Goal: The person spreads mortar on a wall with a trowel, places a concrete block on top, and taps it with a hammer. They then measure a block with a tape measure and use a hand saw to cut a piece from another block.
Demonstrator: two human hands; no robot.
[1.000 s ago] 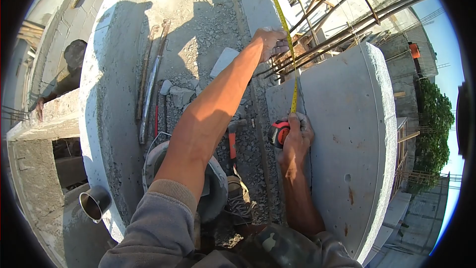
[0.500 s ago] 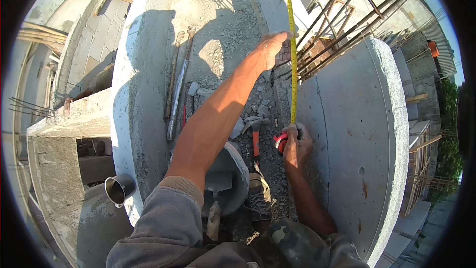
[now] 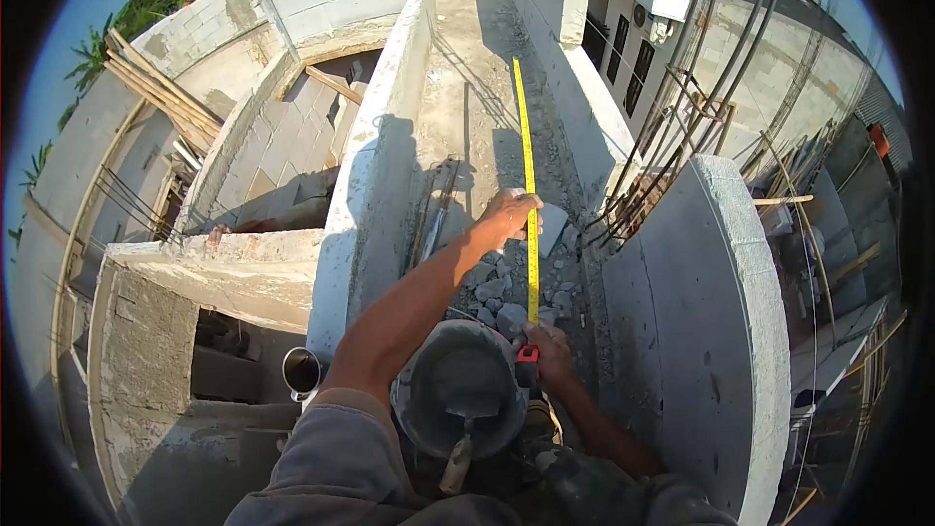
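Observation:
My right hand [image 3: 553,360] is closed around a tape measure with a red and black case [image 3: 527,355], low beside the right-hand wall. Its yellow blade [image 3: 523,117] runs forward from the case, with the free end over the walkway. Farther along, my left hand [image 3: 506,217] has its fingers closed on the blade. Below my left forearm stands a bucket [image 3: 401,380] with grey material inside. A trowel [image 3: 469,407] rests in it, handle towards me.
Low block walls [image 3: 382,127] flank the rubble-strewn walkway [image 3: 458,19]. Upright steel bars [image 3: 696,49] rise by the right wall's end. A metal cup [image 3: 302,370] sits on the left. Broken concrete [image 3: 492,287] lies ahead of the bucket. Long metal bars [image 3: 435,219] lie along the left wall.
My view has tilted up along the walkway. The tape has swung left, away from the steel bars, and its free end now shows. My left hand is nearer the case.

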